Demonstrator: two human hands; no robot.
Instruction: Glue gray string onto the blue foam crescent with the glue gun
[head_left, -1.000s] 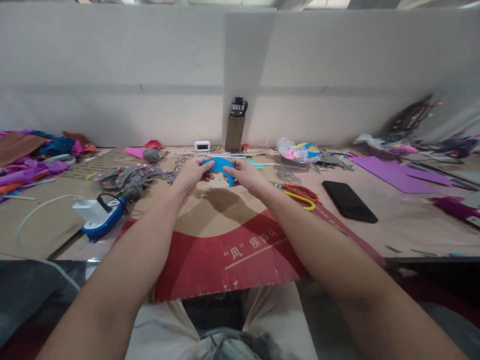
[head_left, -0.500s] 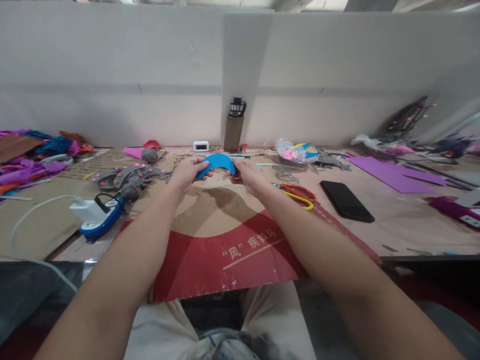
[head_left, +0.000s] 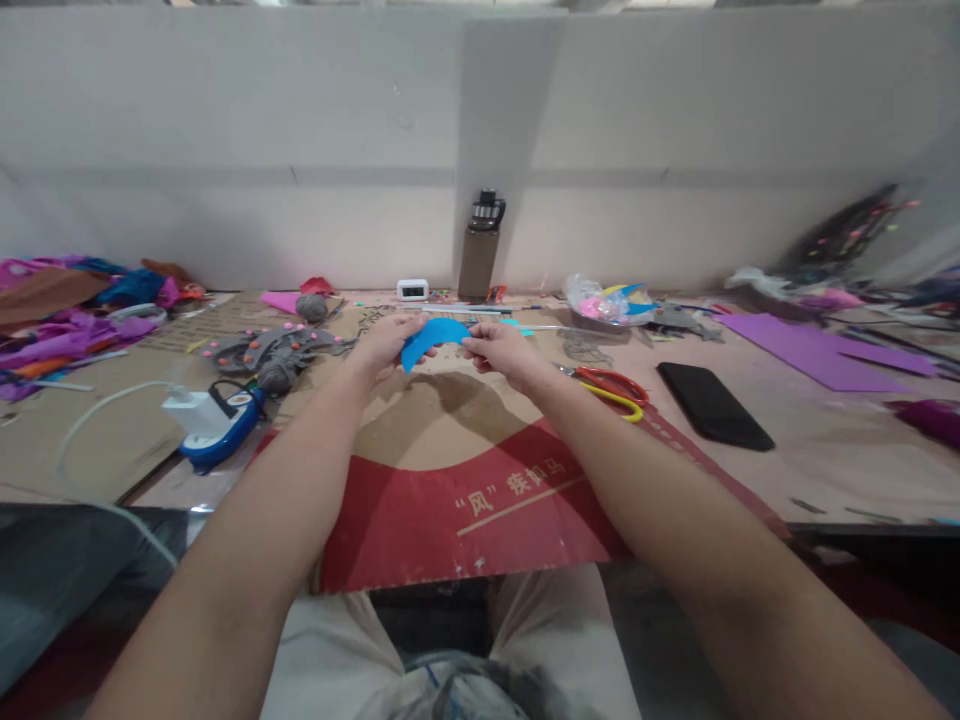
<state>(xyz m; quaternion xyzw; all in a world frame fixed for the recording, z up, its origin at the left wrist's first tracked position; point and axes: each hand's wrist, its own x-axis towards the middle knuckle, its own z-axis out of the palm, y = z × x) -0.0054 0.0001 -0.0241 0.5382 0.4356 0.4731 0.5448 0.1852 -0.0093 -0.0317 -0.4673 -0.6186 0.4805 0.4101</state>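
Note:
Between my hands, a curved blue crescent-shaped piece, which looks like thin foam or paper, is held above the cardboard. My left hand pinches its left end. The fingers of my right hand close on the right end. Below them lies a red and tan cardboard sheet with printed characters. Scissors with red and yellow handles lie just right of my right hand, partly behind my forearm.
To the right are a black phone and purple sheets. A dark bottle and a small white clock stand by the wall. On the left are a blue power strip with a cable, grey yarn pieces and colourful scraps.
The blue piece has tilted, its left end now hanging lower. My right hand has shifted its grip on the right end. The whole view has moved slightly.

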